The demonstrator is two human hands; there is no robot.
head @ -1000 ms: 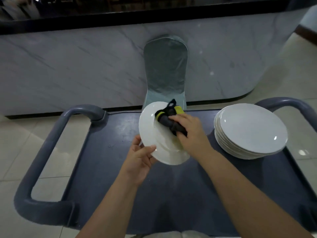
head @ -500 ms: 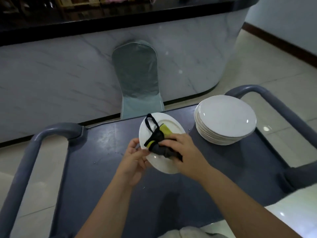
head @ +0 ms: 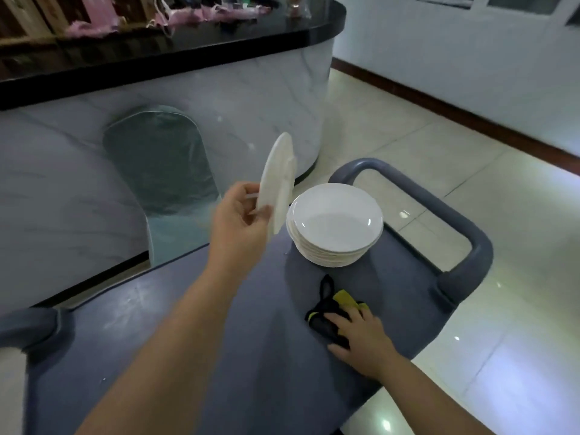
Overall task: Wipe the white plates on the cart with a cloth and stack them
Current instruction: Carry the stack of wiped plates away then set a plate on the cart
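Note:
My left hand (head: 240, 219) pinches the lower rim of a white plate (head: 278, 180), held up on edge just left of the stack of white plates (head: 335, 224). The stack sits on the blue-grey cart top (head: 194, 334) near its right handle. My right hand (head: 361, 335) rests on the black and yellow cloth (head: 329, 304), which lies on the cart in front of the stack; the fingers lie fairly flat over it.
The cart's grey right handle (head: 458, 224) curves past the stack; the left handle (head: 28, 324) shows at the left edge. A covered chair (head: 163, 171) and a marble counter (head: 194, 98) stand behind the cart. Tiled floor lies to the right.
The right hand took the cloth off the plate and set it down on the cart. The left hand lifted the plate on edge toward the stack. The view swung right.

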